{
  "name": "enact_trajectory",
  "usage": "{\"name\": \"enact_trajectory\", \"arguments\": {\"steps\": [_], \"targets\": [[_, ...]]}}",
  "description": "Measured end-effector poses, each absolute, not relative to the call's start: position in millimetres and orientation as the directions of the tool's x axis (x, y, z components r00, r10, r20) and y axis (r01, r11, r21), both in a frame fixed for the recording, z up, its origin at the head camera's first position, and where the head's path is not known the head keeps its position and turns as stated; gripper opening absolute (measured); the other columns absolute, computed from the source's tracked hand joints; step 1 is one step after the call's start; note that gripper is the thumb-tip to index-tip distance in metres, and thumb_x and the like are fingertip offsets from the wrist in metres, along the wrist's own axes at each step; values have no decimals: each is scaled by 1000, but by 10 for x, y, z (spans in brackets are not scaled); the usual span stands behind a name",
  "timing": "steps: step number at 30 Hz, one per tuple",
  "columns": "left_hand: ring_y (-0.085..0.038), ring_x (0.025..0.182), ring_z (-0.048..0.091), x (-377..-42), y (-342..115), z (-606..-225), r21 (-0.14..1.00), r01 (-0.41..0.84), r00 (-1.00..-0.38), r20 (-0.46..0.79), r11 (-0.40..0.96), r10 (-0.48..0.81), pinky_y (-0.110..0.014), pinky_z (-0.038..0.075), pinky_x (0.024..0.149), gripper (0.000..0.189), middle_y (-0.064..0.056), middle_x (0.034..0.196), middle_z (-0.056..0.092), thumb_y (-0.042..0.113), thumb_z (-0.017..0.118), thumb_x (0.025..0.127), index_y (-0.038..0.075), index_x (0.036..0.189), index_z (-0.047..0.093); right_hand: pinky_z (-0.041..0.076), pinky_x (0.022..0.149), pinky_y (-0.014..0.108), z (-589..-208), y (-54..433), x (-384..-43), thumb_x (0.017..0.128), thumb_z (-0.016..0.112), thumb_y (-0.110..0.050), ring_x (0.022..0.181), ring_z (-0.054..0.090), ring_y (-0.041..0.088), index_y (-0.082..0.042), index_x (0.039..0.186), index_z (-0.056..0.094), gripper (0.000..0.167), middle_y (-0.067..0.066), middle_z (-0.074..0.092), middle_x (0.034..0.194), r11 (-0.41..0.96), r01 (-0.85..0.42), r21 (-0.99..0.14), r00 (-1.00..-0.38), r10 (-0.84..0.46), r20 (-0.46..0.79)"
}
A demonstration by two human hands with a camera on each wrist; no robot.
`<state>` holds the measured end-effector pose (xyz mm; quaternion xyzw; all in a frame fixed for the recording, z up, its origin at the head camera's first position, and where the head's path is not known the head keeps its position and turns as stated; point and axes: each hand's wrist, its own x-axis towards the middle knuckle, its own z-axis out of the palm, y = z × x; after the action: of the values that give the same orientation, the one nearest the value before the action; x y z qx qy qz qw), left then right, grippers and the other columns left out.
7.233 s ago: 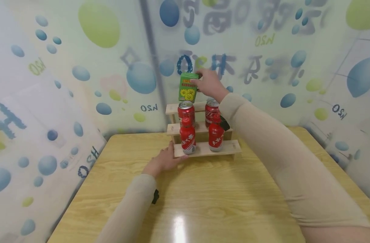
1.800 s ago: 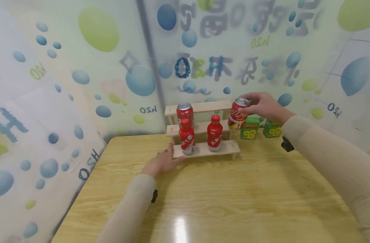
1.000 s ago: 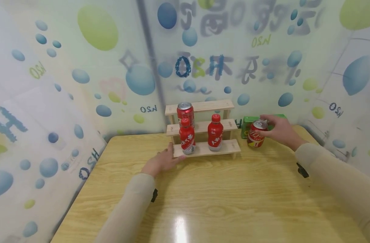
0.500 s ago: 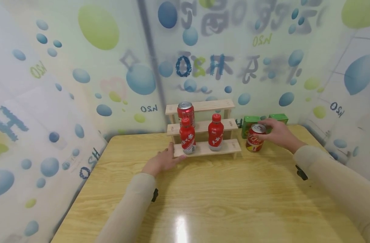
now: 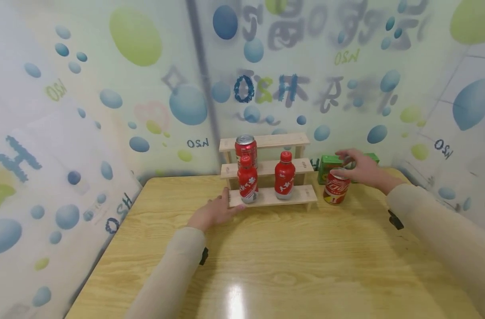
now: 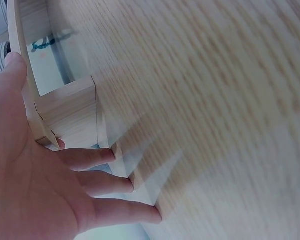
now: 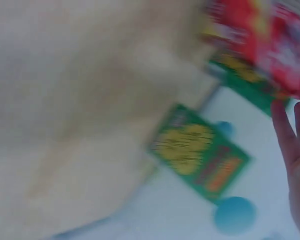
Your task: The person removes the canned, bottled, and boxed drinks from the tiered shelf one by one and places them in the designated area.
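Note:
My left hand (image 5: 216, 212) holds the left end of the three-step wooden shelf (image 5: 268, 141), thumb along the front of the bottom step. In the left wrist view three fingers (image 6: 110, 184) stretch to the tabletop. At the right, my right hand (image 5: 366, 170) is over a red drink can (image 5: 336, 190) standing on the table, thumb and fingers spread apart near its top. The right wrist view is blurred; straight fingers (image 7: 286, 132) show below the red can. Two red bottles (image 5: 248, 184) stand on the bottom step, and another red can (image 5: 245, 146) on the middle step.
Two green drink boxes with yellow flowers stand behind the right-hand can: one box (image 5: 325, 167) close to the shelf, the other box (image 5: 373, 157) partly hidden by my hand. A patterned wall (image 5: 154, 97) closes off the back of the wood-grain table (image 5: 266, 257).
The right hand brought a green box off the shelf, then moved the red can from the middle step to the table, and now its fingers have loosened from the can. The left hand stayed put.

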<state>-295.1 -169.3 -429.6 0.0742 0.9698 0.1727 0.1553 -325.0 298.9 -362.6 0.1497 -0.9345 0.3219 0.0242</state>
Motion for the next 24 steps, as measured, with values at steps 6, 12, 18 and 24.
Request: {"name": "enact_trajectory", "arguments": {"steps": [6,12,18,24], "targets": [[-57,156,31,-2941,-1681,-4287,365,89,-943,-268,927,196,-68,30,128,114,-25,172,31,84,43,97,9,172,3,46,111,67,-2978,2582,-3369,101,71,-49,140,51,41,-9,157,47,73,20,49,157,723,-335,-605,-942,-278,190],[-57,157,30,-2934,-1665,-4294,373,80,-943,-271,924,191,-68,27,130,115,-25,173,30,85,42,96,9,172,3,51,110,62,-2489,2072,-3410,101,67,-56,144,50,36,-13,161,42,78,15,43,165,684,-360,-634,-930,-320,183],[-57,157,31,-2920,-1653,-4295,381,67,-945,-272,922,182,-69,27,129,116,-25,173,30,86,43,96,8,172,6,51,116,56,-2345,1505,-3426,100,69,-55,149,48,33,-18,165,36,82,10,38,168,619,-301,-725,-938,-328,110],[-58,156,30,-2914,-1667,-4297,381,60,-946,-272,923,174,-69,26,129,115,-24,173,31,86,43,96,8,172,5,46,123,56,-2369,970,-3414,98,70,-60,156,42,33,-19,167,30,90,11,37,171,604,-258,-754,-948,-310,76]]}}
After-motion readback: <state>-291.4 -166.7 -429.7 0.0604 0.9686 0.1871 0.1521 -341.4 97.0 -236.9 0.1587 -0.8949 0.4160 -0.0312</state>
